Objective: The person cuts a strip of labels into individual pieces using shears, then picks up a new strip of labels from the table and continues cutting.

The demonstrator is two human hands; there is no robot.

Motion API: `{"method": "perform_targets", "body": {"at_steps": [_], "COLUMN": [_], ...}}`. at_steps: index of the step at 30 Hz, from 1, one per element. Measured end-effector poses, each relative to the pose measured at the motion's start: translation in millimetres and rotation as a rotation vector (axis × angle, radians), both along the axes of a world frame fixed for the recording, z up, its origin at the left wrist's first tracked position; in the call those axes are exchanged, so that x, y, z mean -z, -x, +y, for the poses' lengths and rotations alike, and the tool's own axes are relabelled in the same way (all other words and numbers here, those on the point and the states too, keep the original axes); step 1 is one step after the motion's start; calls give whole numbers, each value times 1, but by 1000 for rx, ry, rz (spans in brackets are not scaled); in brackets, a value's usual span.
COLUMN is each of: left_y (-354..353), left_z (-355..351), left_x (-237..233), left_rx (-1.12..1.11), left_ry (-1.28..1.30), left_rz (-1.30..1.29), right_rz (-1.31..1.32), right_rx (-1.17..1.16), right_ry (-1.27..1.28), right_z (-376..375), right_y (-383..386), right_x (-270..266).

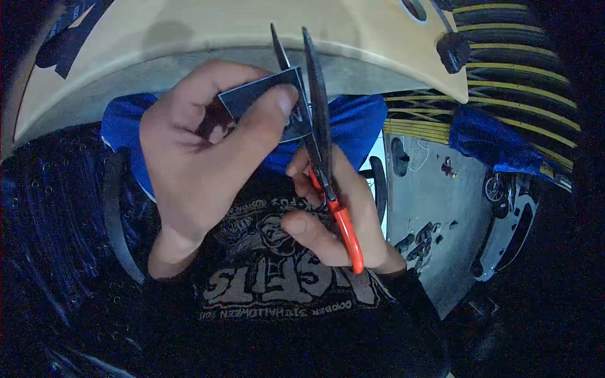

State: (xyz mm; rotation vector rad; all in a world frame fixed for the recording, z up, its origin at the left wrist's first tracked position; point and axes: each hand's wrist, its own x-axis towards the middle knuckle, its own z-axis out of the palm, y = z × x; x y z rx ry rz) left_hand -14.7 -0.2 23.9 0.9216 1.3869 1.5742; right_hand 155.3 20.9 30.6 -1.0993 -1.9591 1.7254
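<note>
Between the thumb and fingers of my left hand (208,145) is a small dark card (252,94) with a pale edge. My right hand (340,220) is wrapped round the red handle of a pair of scissors (321,120). The scissor blades are parted and point away from me, toward the table. One blade overlaps the card's right edge in this view. Both hands are raised over my lap, in front of the table edge.
A pale table (246,22) with a curved edge lies ahead. Yellow-striped metal shutter slats (510,69) run along the right. Shoes (422,242) lie on the grey floor (409,189), with a parked motorcycle (504,195) farther right.
</note>
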Motion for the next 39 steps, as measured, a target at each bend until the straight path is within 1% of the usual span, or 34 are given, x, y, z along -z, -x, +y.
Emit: {"method": "perform_targets", "body": {"at_steps": [4,9,12,14,19,22,24,29,34,36,39], "left_y": [-3,-3,-1,0,1,0,-1,-1,2,4,4], "left_z": [0,1,2,0,-2,0,1,5,4,2,2], "left_x": [-3,0,3,3,3,3,3,4,3,0,3], "left_rx": [-13,-43,-41,-34,-38,-86,-80,-74,-52,-62,-64], "left_ry": [30,0,-23,-34,-22,9,-31,-4,-29,92,25], "left_rz": [-8,-54,-68,-67,-70,-39,-121,-72,-60,-71,-123], "right_rz": [-42,-92,-66,-45,-81,-112,-131,-162,-208,-226,-241], "right_rx": [13,29,36,34,48,70,86,71,70,65,89], "right_ry": [25,34,-19,-131,-127,-129,-118,-190,-175,-197,-241], "right_z": [1,1,0,-1,-4,-5,-4,0,-2,-2,-4], "right_y": [0,3,2,2,4,5,6,3,5,5,8], "right_x": [-6,-7,-2,2,0,-1,-2,4,1,2,2]}}
